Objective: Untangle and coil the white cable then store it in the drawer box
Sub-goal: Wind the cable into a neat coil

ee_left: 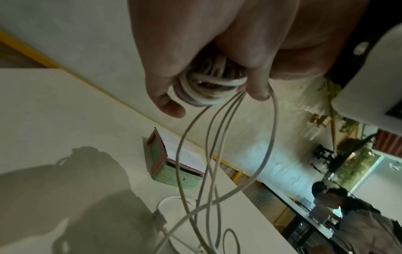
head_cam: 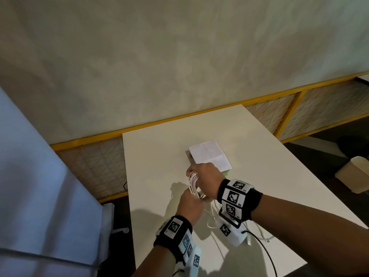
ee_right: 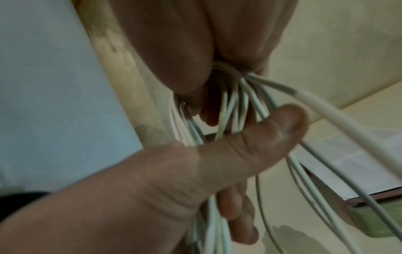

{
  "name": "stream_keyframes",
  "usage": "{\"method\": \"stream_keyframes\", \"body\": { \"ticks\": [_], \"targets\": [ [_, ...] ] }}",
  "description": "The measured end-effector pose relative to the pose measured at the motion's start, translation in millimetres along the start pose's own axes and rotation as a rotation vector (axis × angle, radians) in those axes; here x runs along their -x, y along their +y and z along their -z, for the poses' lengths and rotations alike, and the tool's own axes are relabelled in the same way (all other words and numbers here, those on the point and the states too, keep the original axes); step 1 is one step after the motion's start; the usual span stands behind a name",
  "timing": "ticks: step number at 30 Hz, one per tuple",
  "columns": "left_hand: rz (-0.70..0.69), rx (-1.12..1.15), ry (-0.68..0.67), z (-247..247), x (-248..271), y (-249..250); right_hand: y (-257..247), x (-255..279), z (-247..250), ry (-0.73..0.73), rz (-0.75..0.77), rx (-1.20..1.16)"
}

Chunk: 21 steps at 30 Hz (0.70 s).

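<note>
Both hands work above the table (head_cam: pixel 159 148), held up so the slack hangs free. Right hand (head_cam: pixel 205 176) has its fingers (ee_right: pixel 250 34) curled round the top of the cable (head_cam: pixel 194 186) coil, holding the loops together as an anchor. Left hand (head_cam: pixel 189 204) grips the lower part of the same bundle; from the right wrist view its thumb (ee_right: pixel 250 146) presses across the strands, likely to keep the turns from springing apart. From the left wrist view the wound loops (ee_left: pixel 206 89) sit bunched inside curled fingers (ee_left: pixel 165 96), with several strands dropping to the table, where more slack lies in loose curves with a plug end (head_cam: pixel 249 241) near the front edge.

Judgement: coiling is partway, several turns made, a fair length left to wind.

The box (ee_left: pixel 174 165), green with a brown frame, stands just beyond the hands on the table, a white paper (head_cam: pixel 209 156) lying on top. Drawer appears shut, though not clear. The paper may need moving, and a hand must come free to open the drawer. Risk: loops slipping if either grip loosens.

A black cable (head_cam: pixel 265 250) also trails across the table edge on the right.
</note>
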<state>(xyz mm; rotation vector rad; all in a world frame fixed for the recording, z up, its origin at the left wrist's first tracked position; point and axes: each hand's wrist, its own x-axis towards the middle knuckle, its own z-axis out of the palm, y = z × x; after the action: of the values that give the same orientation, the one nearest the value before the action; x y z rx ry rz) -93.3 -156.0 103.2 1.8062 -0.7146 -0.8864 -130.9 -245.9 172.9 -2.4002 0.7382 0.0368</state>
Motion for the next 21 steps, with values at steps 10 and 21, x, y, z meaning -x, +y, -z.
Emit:
{"method": "stream_keyframes", "body": {
  "ticks": [10,21],
  "targets": [
    [0.083,-0.036,0.003,-1,-10,0,-2,-4,0,0.109,0.024,-0.219],
    [0.094,0.052,-0.044,2,-9,6,0,-10,-10,0.191,0.074,-0.411]
  ]
}}
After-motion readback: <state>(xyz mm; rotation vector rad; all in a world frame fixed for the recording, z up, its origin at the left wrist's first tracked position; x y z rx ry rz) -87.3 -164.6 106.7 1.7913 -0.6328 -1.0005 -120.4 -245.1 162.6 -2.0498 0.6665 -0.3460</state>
